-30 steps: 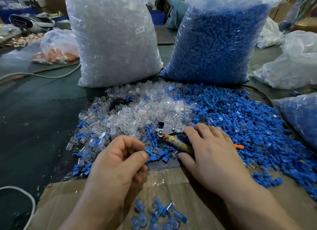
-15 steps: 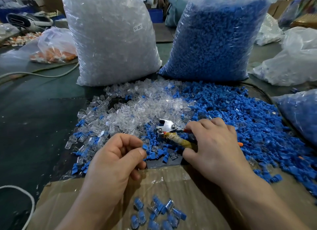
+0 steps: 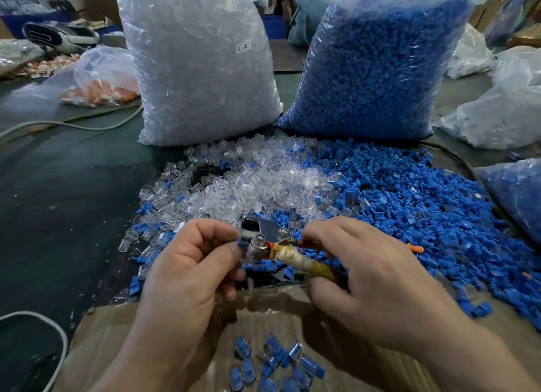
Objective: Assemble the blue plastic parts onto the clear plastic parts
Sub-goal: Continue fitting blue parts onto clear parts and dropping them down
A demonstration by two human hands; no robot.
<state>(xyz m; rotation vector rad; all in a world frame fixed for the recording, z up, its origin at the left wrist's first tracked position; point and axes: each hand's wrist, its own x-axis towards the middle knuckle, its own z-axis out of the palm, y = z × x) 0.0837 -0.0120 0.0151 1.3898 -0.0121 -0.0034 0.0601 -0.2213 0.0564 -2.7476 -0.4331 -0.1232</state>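
Small blue part [image 3: 240, 242] pinched betw. thumb & forefinger of L hand [image 3: 187, 262], held against metal head of hand tool [image 3: 262, 233], just above table's near edge. Tool's wrapped handle gripped by R hand [image 3: 371, 277], fingers curled round it. Loose clear parts [image 3: 263, 186] heaped mid-table; loose blue parts [image 3: 409, 204] spread toward R edge. Assembled pcs [image 3: 275, 362] seen in cardboard box [image 3: 117, 333] at near edge.

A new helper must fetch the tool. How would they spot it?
Find the big blue sack; before it lies a spread of loose parts. At its near edge the right hand grips the tool: the only metal thing there, shiny head, yellowed tape round its handle.
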